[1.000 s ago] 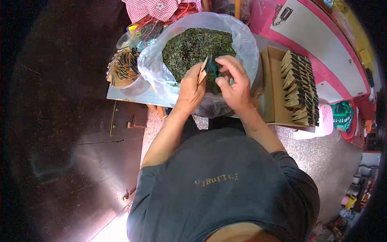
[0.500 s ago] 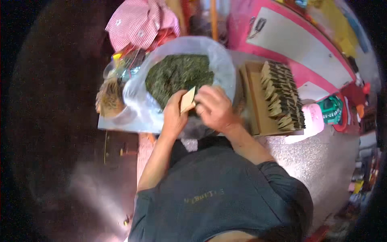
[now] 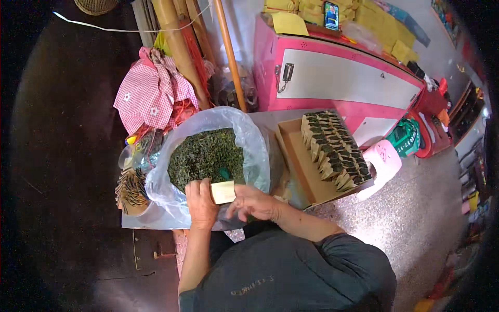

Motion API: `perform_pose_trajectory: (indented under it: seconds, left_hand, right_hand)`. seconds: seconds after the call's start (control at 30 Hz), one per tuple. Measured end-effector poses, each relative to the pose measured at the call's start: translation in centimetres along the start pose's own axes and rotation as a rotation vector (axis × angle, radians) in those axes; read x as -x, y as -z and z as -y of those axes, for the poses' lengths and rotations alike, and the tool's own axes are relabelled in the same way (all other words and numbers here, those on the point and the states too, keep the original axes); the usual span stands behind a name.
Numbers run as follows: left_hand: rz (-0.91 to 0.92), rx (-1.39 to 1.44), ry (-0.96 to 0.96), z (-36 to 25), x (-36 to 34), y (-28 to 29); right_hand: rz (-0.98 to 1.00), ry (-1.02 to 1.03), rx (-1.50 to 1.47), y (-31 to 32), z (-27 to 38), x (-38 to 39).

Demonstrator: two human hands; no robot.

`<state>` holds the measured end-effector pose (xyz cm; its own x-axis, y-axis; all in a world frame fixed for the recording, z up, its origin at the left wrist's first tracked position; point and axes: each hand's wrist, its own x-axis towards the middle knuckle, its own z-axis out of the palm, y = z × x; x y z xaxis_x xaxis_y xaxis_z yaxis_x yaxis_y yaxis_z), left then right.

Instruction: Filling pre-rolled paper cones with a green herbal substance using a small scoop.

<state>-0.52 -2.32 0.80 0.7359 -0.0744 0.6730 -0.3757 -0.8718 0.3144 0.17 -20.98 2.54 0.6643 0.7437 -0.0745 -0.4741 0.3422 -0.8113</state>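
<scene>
My left hand (image 3: 201, 204) is closed on the left end of a small cream paper packet (image 3: 223, 192), above the near edge of a clear plastic bag. At the packet's right edge, my right hand (image 3: 253, 203) pinches it, with the lower fingers loosely curled. Dried green leaves (image 3: 205, 156) fill the plastic bag (image 3: 257, 151), and a small dark green object (image 3: 224, 172) lies on them. To the right, a cardboard box (image 3: 295, 165) holds rows of cream paper packets (image 3: 332, 148) with dark leaves at their tops.
A round container of upright packets (image 3: 130, 191) stands left on the pale table (image 3: 171, 222). Behind it lies a pink checked cloth (image 3: 148, 93). A pink and white cabinet (image 3: 338, 75) stands behind the box. A pink jug (image 3: 383, 160) is at the right.
The view has shifted, so the table sits lower and more of the cabinet shows. The packet has turned from a steep tilt to nearly level, and my right hand has come against its right edge.
</scene>
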Motion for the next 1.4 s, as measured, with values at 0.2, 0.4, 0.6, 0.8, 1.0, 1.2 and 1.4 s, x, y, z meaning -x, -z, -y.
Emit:
perform_pose_trajectory:
  seconds: [0.2, 0.4, 0.6, 0.8, 1.0, 1.2, 1.4]
  left_hand:
    - [-0.051, -0.050, -0.095, 0.0, -0.4, -0.1]
    - [-0.052, -0.053, -0.068, -0.7, -0.1, -0.3]
    - [0.085, 0.108, -0.020, -1.0, 0.2, -0.3]
    - [0.332, 0.453, 0.079, 0.3, -0.8, 0.4]
    - [0.549, 0.443, 0.014, 0.5, -2.2, 1.3]
    - [0.306, 0.384, 0.055, 0.9, -1.5, -0.1]
    - [0.285, 0.302, 0.017, 1.0, -1.5, -0.5]
  right_hand:
    - [0.088, -0.055, -0.230, 0.8, -0.6, -0.6]
    - [-0.136, 0.070, 0.206, 1.4, -1.7, -2.0]
    - [-0.328, 0.367, 1.046, 2.4, -0.9, -1.9]
    - [-0.046, 0.805, 1.668, 2.4, 0.7, -1.8]
    - [0.034, 0.954, 1.708, 0.3, 2.4, -1.5]
    - [-0.071, 0.440, 1.659, -0.2, 1.3, -1.5]
    - [-0.095, 0.404, 1.332, 0.0, 0.2, -2.1]
